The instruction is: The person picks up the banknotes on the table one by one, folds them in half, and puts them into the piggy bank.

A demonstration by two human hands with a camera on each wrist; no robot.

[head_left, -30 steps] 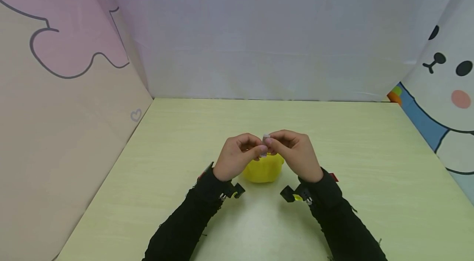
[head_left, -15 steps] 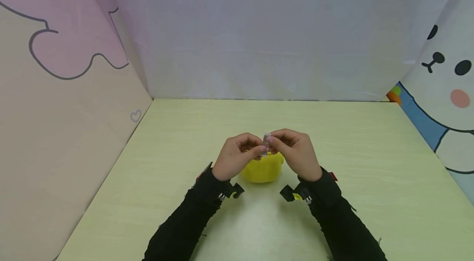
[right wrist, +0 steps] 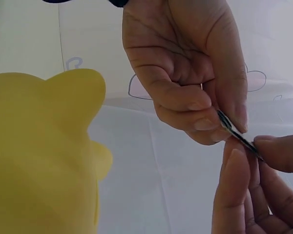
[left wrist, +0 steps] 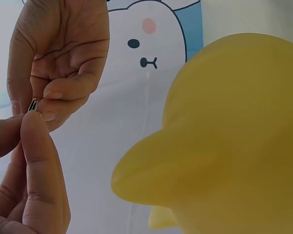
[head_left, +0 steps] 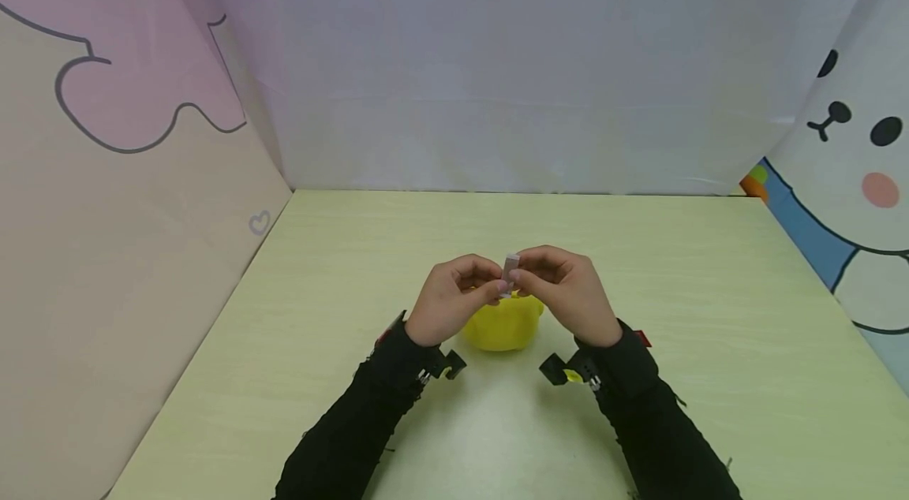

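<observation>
Between both hands is a small, thin, folded strip point(head_left: 510, 266), pale from above and dark along its edges in the right wrist view. My left hand point(head_left: 450, 301) pinches its lower part with thumb and fingers. From the other side, my right hand point(head_left: 572, 297) pinches it between thumb and forefinger. Fingertips cover much of the strip, so its material is uncertain. Just below and behind the fingers stands a yellow, rounded, animal-shaped figure point(head_left: 503, 326) on the table, its top partly hidden by the hands. Ear-like bumps show on the figure point(right wrist: 44, 146) in the right wrist view.
The pale yellow-green table point(head_left: 341, 248) reaches back to a white cloth backdrop point(head_left: 497, 74). A pink and beige printed panel point(head_left: 128, 263) borders it on the left. On the right hangs a panel with a white bear point(head_left: 852, 184).
The hands stay nearly in place over the yellow figure. More of the strip's upper end now shows above the fingertips, and my right thumb sits slightly lower on it.
</observation>
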